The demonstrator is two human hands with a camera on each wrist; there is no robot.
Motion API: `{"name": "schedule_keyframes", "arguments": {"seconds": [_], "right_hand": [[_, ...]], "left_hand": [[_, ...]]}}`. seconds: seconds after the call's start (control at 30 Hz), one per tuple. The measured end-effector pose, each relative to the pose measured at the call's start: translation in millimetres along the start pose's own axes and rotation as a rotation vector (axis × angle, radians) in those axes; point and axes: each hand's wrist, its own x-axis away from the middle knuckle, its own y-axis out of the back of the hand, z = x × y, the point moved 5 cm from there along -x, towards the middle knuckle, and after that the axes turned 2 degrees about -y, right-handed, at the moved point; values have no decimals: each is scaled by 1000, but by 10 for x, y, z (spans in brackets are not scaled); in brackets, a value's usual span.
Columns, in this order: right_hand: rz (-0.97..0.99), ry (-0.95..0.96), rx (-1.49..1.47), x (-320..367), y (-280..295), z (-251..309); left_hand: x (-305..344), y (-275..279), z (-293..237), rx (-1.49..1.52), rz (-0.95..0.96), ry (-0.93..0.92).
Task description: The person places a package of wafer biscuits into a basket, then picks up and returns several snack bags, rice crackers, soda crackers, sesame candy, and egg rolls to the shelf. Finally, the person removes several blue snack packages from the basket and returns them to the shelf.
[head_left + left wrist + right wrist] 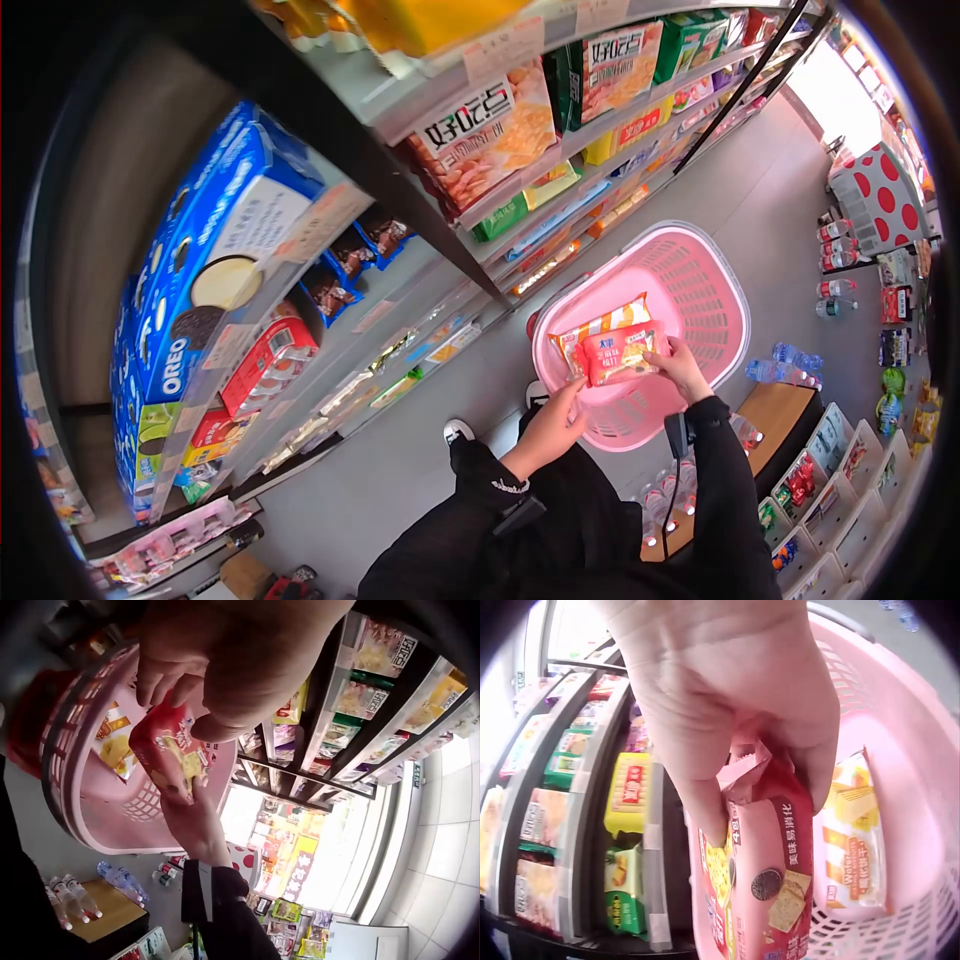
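A red and pink biscuit packet is held between both hands over a pink basket. The right hand grips its right end; in the right wrist view that hand pinches the packet's crimped end between thumb and fingers. At the packet's other end is the left hand, its thumb and fingers round that end in the left wrist view. A white and orange wafer packet lies inside the basket, partly behind the red one in the head view.
Shelves of packaged snacks stand along the left, with large blue Oreo boxes nearest. Water bottles and a wooden ledge are at the right, beside white bins. A red-dotted box stands farther off.
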Motion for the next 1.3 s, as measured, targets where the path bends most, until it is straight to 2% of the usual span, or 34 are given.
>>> {"name": "schedule_keyframes", "arguments": {"seconds": [0.03,0.1,0.2,0.23,0.3,0.37,0.4,0.57,0.63,0.7,0.77,0.8,0.83,0.93,0.97,1.03,1.1,1.17,1.27,1.3], "right_hand": [[-40,-5,86,-166,6,-96],[-25,-4,73,-534,-81,-295],[-36,-29,170,-950,-214,-561],[-54,1,181,-1024,-268,-591],[-62,26,191,-1183,-335,-691],[-12,122,350,-1375,-327,-784],[56,87,337,-1402,-325,-787],[129,51,464,-1283,-322,-549],[-105,85,855,-1140,-333,-303],[-68,70,904,-1052,-425,-160],[-139,581,806,-838,-627,116],[-97,604,730,-712,-725,186],[-91,609,731,-469,-891,419],[277,602,581,137,-1518,894],[399,628,559,251,-1719,949],[559,556,493,413,-2165,961],[688,564,451,397,-2611,825],[727,498,382,204,-3034,544],[578,558,346,-150,-3515,196],[599,304,85,-271,-3629,105]], "left_hand": [[20,44,31,16,-39,-9],[76,147,75,29,-83,-2],[254,299,174,60,-120,121],[317,344,226,70,-182,92],[455,414,358,43,-192,152],[575,451,461,66,-199,204],[630,462,502,93,-202,246],[754,461,556,134,-213,296],[754,491,585,147,-227,294],[761,542,640,186,-231,295],[786,649,651,176,-262,295],[805,721,655,161,-287,301],[830,790,677,168,-315,289],[934,1016,740,226,-377,275],[955,1095,761,219,-368,266],[1021,1248,888,296,-414,325],[1029,1384,1037,272,-385,323],[1068,1595,1154,393,-582,417],[1041,1884,1210,420,-610,441],[1054,1978,1232,427,-641,435]]}}
